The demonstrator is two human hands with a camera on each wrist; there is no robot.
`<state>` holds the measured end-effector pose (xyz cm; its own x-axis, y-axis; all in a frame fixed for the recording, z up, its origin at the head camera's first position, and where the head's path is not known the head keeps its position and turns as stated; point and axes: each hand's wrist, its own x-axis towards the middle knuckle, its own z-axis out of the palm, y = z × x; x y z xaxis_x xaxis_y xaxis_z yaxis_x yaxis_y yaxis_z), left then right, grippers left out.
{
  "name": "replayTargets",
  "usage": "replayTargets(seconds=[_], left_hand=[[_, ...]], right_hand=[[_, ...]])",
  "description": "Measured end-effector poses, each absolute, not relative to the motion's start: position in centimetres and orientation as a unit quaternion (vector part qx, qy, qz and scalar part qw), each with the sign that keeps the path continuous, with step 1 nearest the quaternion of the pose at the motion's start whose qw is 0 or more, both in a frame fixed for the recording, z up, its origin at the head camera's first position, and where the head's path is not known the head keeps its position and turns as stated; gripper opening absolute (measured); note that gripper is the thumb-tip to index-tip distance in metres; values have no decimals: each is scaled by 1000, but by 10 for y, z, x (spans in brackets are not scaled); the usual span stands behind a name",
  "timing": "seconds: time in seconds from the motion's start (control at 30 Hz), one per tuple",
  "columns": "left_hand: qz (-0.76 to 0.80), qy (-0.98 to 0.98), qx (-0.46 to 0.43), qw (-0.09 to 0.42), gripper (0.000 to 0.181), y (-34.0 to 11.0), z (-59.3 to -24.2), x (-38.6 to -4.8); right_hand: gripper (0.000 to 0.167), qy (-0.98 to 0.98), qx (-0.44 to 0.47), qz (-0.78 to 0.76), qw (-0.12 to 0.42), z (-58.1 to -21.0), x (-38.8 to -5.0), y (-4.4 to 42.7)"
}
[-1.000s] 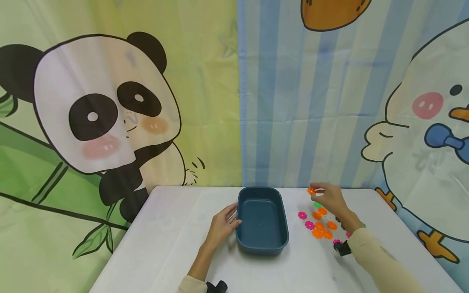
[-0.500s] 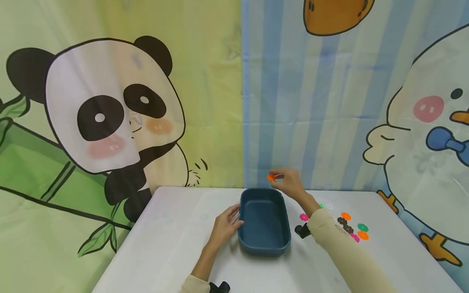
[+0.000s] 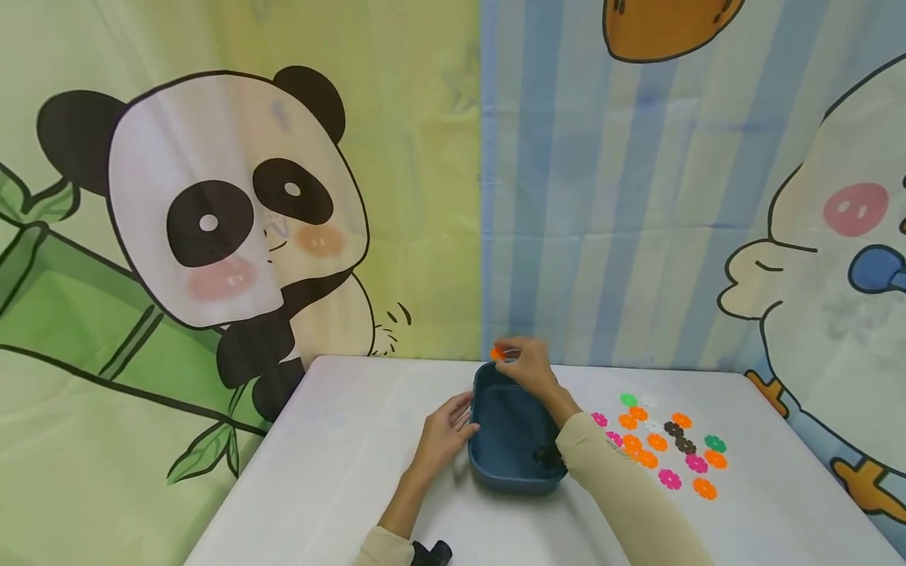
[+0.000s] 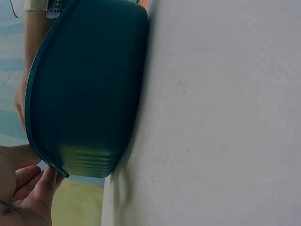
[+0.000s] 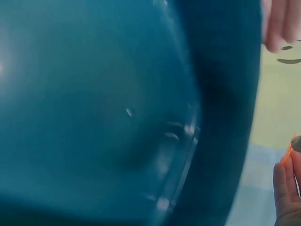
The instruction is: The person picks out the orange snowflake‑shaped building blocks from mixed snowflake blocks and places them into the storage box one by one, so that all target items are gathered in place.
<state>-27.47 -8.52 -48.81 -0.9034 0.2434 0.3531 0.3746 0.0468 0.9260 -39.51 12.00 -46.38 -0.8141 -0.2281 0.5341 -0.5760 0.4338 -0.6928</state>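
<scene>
A dark blue rectangular plastic bin (image 3: 510, 428) stands on the white table, its inside bare where it shows. My left hand (image 3: 440, 432) grips its left rim; in the left wrist view the thumb and fingers (image 4: 44, 183) pinch the edge. Over the bin's far end, my right hand (image 3: 529, 369) pinches a small orange flower-shaped disc (image 3: 497, 354) between thumb and fingers. Only a sliver of this disc (image 5: 288, 151) shows at the right edge of the right wrist view. My right forearm covers part of the bin's right side.
Several flower-shaped discs lie scattered to the right of the bin, among them an orange disc (image 3: 705, 488), a pink disc (image 3: 669, 479), a dark green disc (image 3: 715, 444) and a brown disc (image 3: 685, 446). A patterned curtain (image 3: 425, 196) hangs behind the table (image 3: 340, 448).
My right hand has carried the orange disc leftward from above the scattered discs to the bin's far end. The left hand stays on the rim. The head view has shifted slightly.
</scene>
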Motion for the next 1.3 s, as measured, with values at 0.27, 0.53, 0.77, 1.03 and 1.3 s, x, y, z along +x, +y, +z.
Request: replayTargets(seconds=[0.27,0.53,0.77,1.03,1.3], left_hand=[[-669,-712,-211,31,56,-85,-488,-275],[-665,-717,-205,35,56,-85,-484,-274],[-671,-711,-208,29,56,-85,-485,-276],[-677,-707,-205,29,56,-85,-488,-277],[-677,-707,-203,26,56,-86,-490,-276]], right_hand=[[38,-847,217,459,157,-488,-391,110],[35,-857,221,448,125,-498,-388,107],[33,-879,217,411,108,-506,-388,113],[34,-900,236,354,99,-514,-393,114],[31,-906,259,322,92,-522,-395,110]])
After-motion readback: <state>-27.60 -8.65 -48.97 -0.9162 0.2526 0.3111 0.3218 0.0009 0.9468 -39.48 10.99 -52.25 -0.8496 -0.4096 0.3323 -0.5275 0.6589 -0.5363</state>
